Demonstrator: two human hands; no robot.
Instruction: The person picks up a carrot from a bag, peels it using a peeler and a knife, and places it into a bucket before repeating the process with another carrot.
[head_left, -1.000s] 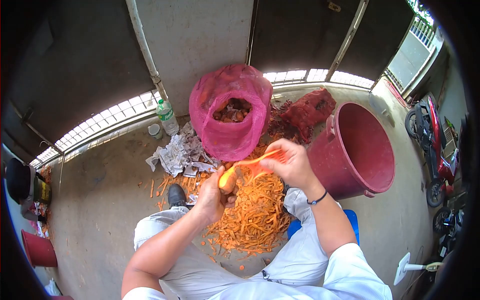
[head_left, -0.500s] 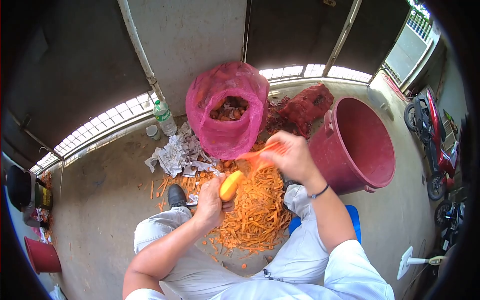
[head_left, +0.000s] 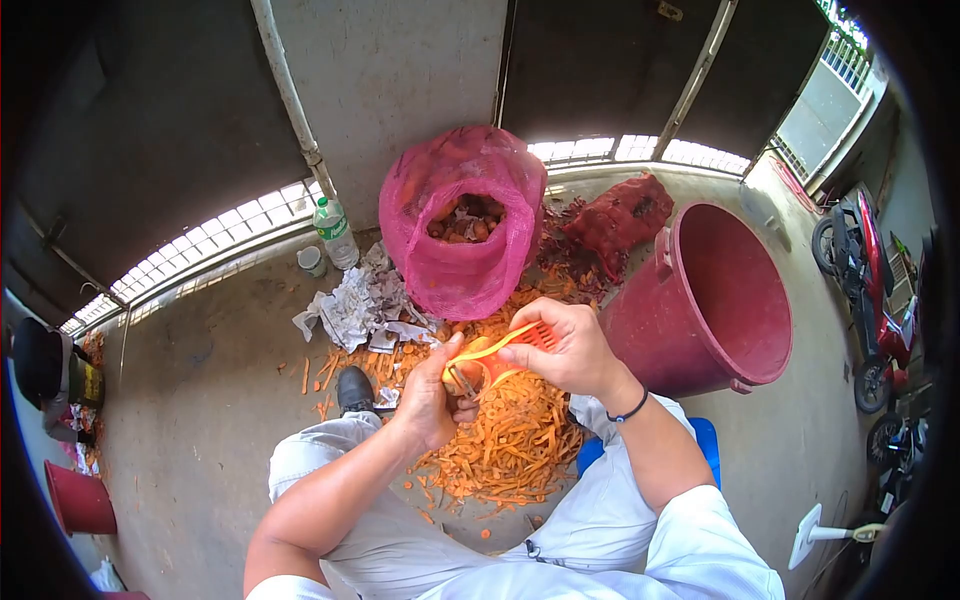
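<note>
My left hand [head_left: 426,405] is closed around a peeled carrot [head_left: 458,378], whose near end shows beside the thumb. My right hand [head_left: 575,352] grips an orange peeler [head_left: 497,368] by its handle. The peeler lies across the carrot and hides most of it, so blade contact cannot be made out. Beneath both hands, a heap of carrot peelings [head_left: 510,435] covers the floor between my legs. Just beyond the hands stands an open pink mesh sack [head_left: 465,275] with unpeeled carrots [head_left: 465,222] inside.
A large dark red bucket [head_left: 650,325] leans at the right, near a red mesh sack [head_left: 620,220]. Crumpled paper [head_left: 360,305], a plastic bottle [head_left: 337,235] and a cup [head_left: 311,262] are at the left. Motorbikes [head_left: 865,280] stand far right.
My right hand has come down and toward me, bringing the peeler from beyond the carrot onto it. My left hand keeps its hold, and the carrot is now largely covered.
</note>
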